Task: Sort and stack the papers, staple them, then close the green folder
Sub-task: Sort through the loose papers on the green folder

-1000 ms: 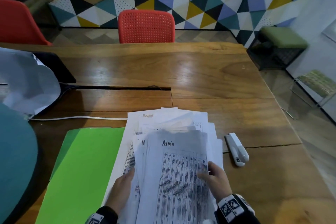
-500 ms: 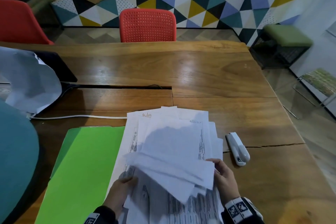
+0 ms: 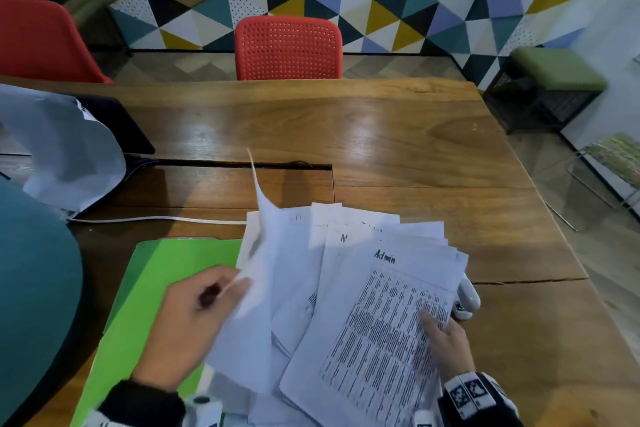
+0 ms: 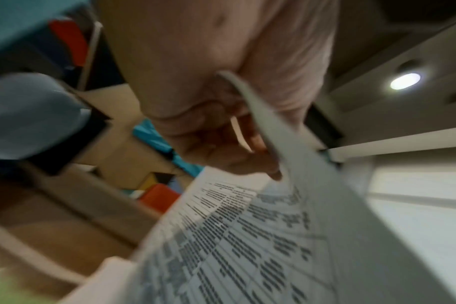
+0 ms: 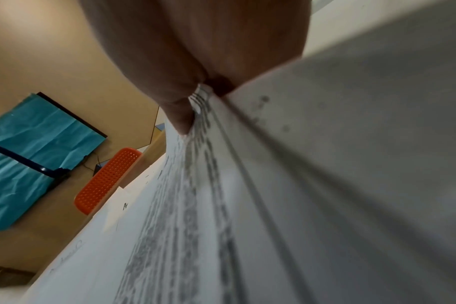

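Note:
A fanned pile of white printed papers (image 3: pixel 377 322) lies on the wooden table (image 3: pixel 381 142), with a sheet headed "Admin" on top. My right hand (image 3: pixel 433 322) grips the pile's right edge, thumb on the print (image 5: pixel 185 115). My left hand (image 3: pixel 239 284) pinches one loose sheet (image 3: pixel 266 246) and holds it upright over the pile's left side; the left wrist view shows that sheet (image 4: pixel 286 144) caught between thumb and fingers. The green folder (image 3: pixel 149 288) lies open under my left hand. The white stapler (image 3: pixel 469 298) peeks out from behind the pile's right edge.
A white cable (image 3: pixel 156 218) runs behind the folder. A crumpled white bag (image 3: pixel 62 156) and a black tablet (image 3: pixel 117 125) sit at the far left, beside a teal shape (image 3: pixel 31 288). Red chairs (image 3: pixel 287 48) stand beyond the table; its right edge is near.
The sheets both hands were flipping have come down. My left hand rose to the left with one sheet. The pile has fanned rightward over part of the stapler.

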Tool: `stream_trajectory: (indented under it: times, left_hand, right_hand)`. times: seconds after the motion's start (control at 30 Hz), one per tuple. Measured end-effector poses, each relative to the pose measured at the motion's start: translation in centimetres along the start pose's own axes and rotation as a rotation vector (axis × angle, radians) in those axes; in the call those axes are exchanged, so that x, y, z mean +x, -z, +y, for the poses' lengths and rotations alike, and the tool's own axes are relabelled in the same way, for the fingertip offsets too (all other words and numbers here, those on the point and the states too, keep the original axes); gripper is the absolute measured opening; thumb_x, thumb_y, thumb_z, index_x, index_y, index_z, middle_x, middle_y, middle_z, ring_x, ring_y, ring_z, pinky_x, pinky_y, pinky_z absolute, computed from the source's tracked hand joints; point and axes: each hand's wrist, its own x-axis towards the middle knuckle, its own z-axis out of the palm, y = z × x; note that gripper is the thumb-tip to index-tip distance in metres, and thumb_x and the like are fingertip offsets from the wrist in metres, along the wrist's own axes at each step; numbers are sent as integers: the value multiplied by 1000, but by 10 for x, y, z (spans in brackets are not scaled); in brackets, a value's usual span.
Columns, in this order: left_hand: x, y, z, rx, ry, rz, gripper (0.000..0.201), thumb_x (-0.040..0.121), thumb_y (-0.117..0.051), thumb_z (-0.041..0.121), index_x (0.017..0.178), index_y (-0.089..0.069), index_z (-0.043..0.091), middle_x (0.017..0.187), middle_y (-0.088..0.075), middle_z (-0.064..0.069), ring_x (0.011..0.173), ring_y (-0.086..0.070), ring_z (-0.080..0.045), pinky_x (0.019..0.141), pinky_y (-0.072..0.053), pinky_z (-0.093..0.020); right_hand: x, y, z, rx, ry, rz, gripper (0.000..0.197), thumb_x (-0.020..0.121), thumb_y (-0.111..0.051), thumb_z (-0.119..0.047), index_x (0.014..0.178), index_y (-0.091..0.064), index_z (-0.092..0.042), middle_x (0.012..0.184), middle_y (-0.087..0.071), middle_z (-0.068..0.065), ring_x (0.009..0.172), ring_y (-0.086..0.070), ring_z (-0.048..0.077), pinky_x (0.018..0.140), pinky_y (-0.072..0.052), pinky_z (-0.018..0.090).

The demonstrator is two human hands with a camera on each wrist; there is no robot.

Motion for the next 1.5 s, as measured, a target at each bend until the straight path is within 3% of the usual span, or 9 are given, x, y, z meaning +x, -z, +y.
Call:
stream_trajectory:
  times: [0.2, 0.3, 0.47, 0.6, 0.73, 0.93, 1.13, 1.37, 1.5]
  left_hand:
    - [4, -107, 35, 219, -276, -600, 18, 89, -59, 35, 86, -66, 19, 110, -64, -1, 107, -61, -14, 96, -45, -32]
    - [0, -161, 3, 313, -125, -749, 20, 88, -55, 34, 88, -64, 15, 107, -63, -8, 101, -61, -26, 94, -48, -42]
    - [-17, -186, -22, 236, 43, -879, 16, 87, -55, 46, 88, -62, 31, 121, -61, 5, 117, -54, -14, 111, -32, -41]
    - [-9, -162, -35, -92, 202, -484, 16, 88, -64, 40, 88, -67, 24, 103, -63, 31, 102, -52, 18, 95, -40, -20]
    - [31, -106, -94, 263, 362, 212, 24, 88, -67, 23, 107, -61, 9, 114, -57, -5, 107, -59, -25, 92, -43, -33]
    - [61, -79, -136, 385, 585, 1, 36, 88, -66, 28, 112, -57, 3, 111, -65, -18, 102, -61, -35, 88, -49, -38]
    - [44, -70, -128, 480, 487, -26, 38, 97, -52, 27, 126, -57, 3, 120, -67, -21, 108, -63, -35, 89, -48, -35]
    - [36, 38, -15, 780, 173, 384, 27, 88, -60, 15, 65, -53, 4, 58, -57, -26, 57, -57, -45, 55, -47, -41]
    - [20, 22, 65, 919, -33, 280, 23, 74, -63, 22, 58, -53, 10, 43, -53, -13, 43, -54, -40, 45, -33, -31]
  right_hand:
    - [-5, -13, -6, 75, -43, -87, 61, 84, -62, -39, 94, -56, 20, 82, -63, 37, 67, -57, 39, 64, -48, 46]
    - [-8, -12, -17, 224, -110, -183, 32, 99, -43, -21, 84, -62, 0, 108, -66, 31, 76, -61, 34, 65, -49, 38]
    - [-20, -12, -30, 673, -230, -310, 75, 91, -32, -67, 123, -62, -7, 118, -69, 25, 106, -67, 42, 86, -56, 51]
    - [-4, -15, -1, 409, -242, -211, 58, 76, -77, -18, 128, -58, 1, 112, -73, 23, 99, -70, 44, 95, -50, 61]
    - [2, -9, 2, 201, -245, -85, 37, 85, -64, 2, 122, -59, 3, 108, -72, 22, 94, -70, 41, 93, -51, 60]
    - [11, 1, 11, 56, -206, 57, 35, 88, -67, -29, 115, -66, -6, 107, -71, 15, 100, -68, 35, 98, -50, 54]
    - [11, 2, 11, 91, -252, -24, 31, 87, -68, -15, 117, -65, -5, 108, -74, 14, 97, -70, 35, 96, -51, 55]
    - [4, -4, -14, -15, 19, 9, 31, 95, -56, -8, 125, -60, -7, 113, -66, 7, 106, -60, 26, 97, -44, 40]
    - [4, -15, -20, -40, 79, -44, 25, 94, -56, -8, 119, -62, -9, 102, -70, 3, 96, -65, 20, 92, -50, 40]
